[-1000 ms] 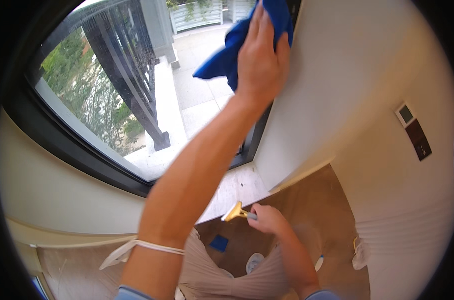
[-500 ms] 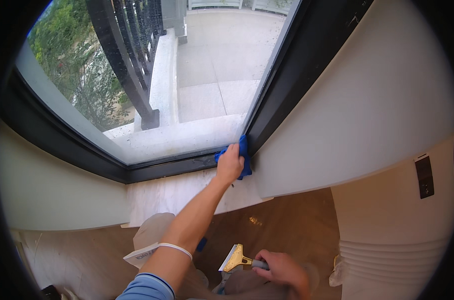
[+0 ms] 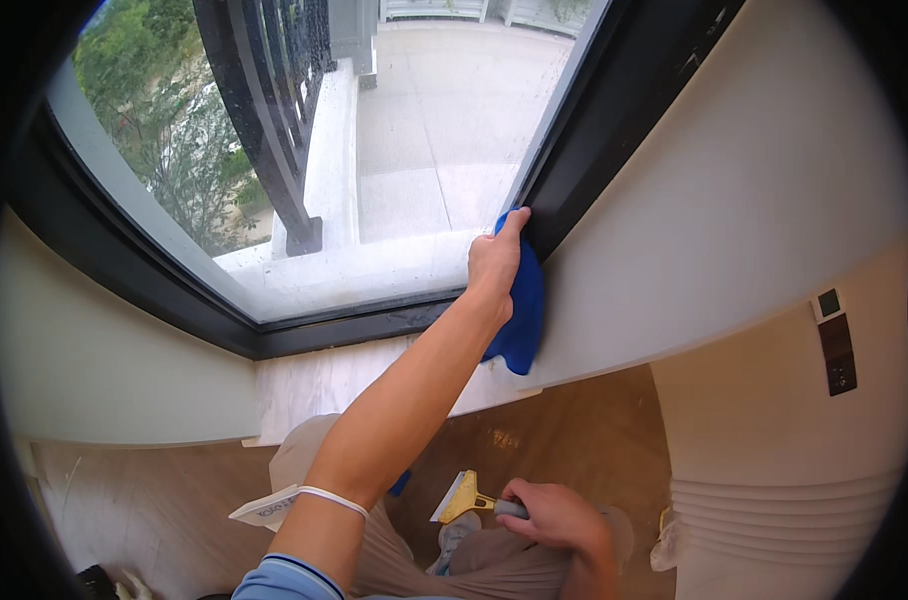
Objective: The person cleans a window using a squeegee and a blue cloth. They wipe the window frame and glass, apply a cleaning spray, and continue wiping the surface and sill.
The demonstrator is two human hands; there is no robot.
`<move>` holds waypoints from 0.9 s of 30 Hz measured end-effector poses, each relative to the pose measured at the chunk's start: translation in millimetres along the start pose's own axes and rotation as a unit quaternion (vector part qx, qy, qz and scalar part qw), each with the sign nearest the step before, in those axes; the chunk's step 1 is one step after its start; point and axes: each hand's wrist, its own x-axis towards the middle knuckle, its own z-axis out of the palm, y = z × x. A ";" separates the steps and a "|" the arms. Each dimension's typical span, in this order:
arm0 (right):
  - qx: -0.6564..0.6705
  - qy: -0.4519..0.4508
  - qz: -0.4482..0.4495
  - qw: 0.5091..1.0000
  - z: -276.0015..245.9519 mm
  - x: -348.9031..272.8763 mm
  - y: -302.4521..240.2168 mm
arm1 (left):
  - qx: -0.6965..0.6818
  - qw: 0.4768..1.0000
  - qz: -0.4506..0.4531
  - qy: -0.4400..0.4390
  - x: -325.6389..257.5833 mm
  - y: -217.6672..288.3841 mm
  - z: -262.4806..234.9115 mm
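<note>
Left hand [image 3: 494, 262] presses blue cloth [image 3: 522, 318] flat against dark window frame [image 3: 574, 190] — right hand [image 3: 552, 515] fist-closed around yellow scraper [image 3: 466, 497] near lap.

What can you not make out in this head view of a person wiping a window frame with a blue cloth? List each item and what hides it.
- Blue cloth: partly covered by the left hand.
- Scraper: handle hidden inside the right hand.
- White tag: too small to read.
- Wall panel: too small to identify.
</note>
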 end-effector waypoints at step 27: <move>-0.043 0.020 -0.036 0.998 11.6 2.6 -2.7 | -0.101 0.993 0.010 -0.058 10.5 -5.0 -18.8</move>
